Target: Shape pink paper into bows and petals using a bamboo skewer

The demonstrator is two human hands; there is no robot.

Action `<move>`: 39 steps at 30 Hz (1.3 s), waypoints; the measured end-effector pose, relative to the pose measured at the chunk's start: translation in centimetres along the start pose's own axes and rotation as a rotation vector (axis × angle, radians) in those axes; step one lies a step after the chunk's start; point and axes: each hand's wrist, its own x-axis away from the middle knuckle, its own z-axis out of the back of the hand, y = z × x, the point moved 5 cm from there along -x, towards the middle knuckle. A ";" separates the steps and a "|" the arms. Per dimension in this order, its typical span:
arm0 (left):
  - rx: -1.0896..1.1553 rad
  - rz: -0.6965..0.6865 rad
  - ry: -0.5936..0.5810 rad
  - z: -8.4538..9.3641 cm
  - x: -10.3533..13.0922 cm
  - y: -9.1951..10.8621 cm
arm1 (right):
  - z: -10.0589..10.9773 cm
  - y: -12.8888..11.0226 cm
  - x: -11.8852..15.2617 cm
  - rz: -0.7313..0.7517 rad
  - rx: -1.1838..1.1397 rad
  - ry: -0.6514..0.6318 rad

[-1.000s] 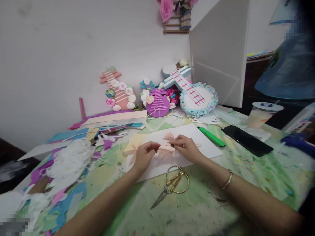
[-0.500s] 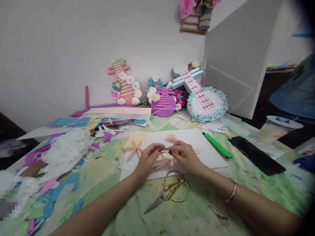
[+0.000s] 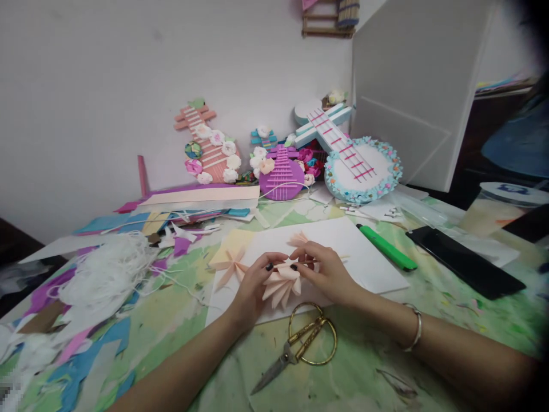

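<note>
A peach paper flower (image 3: pixel 283 286) with folded, pointed petals is held between my two hands over a white sheet (image 3: pixel 369 269). My left hand (image 3: pixel 254 284) grips its left side, thumb and fingers curved round the edge. On the right, my right hand (image 3: pixel 326 273) pinches the upper right part of the flower with thumb and forefinger. Another peach flower (image 3: pixel 234 266) lies to the left, partly on a yellow sheet (image 3: pixel 229 243). A small fringed peach piece (image 3: pixel 298 237) rests just beyond my right hand.
Gold-handled scissors (image 3: pixel 295 352) lie in front of the sheet. A green marker (image 3: pixel 388 248) and a black phone-like slab (image 3: pixel 465 261) are at right. White yarn (image 3: pixel 107 274) and paper scraps (image 3: pixel 94 357) cover the left. Decorated model instruments (image 3: pixel 282 177) stand against the wall.
The flower's petals now show more openly toward me, and my fingers have spread slightly apart along it. The whole view has shifted a little as the head moved.
</note>
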 end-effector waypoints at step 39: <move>0.077 0.094 -0.063 -0.9 0.2 0.2 | 0.3 1.1 0.7 0.014 0.051 0.132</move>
